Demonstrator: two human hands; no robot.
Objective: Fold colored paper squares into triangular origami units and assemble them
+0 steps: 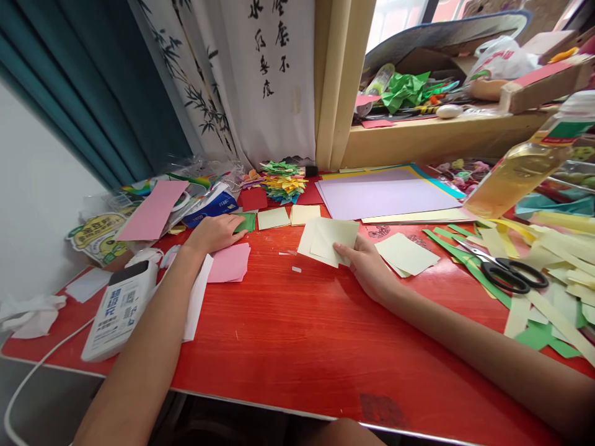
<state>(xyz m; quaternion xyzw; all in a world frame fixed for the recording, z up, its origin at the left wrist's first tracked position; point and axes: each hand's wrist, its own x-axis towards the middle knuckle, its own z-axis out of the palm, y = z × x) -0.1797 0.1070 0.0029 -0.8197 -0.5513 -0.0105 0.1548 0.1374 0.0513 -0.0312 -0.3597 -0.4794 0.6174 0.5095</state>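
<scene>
The right hand (367,265) pinched a pale yellow square (331,240) between thumb and fingers, its lower corner hidden by them. The left hand (214,233) lay flat, fingers loose, touching a green square (248,222) (mostly covered) above pink squares (229,262). Scissors (504,271) lay among paper strips (553,291) cut off at the right edge. The red table (297,334) was bare toward its near edge

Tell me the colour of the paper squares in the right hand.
Pale yellow paper squares, head view.
</scene>
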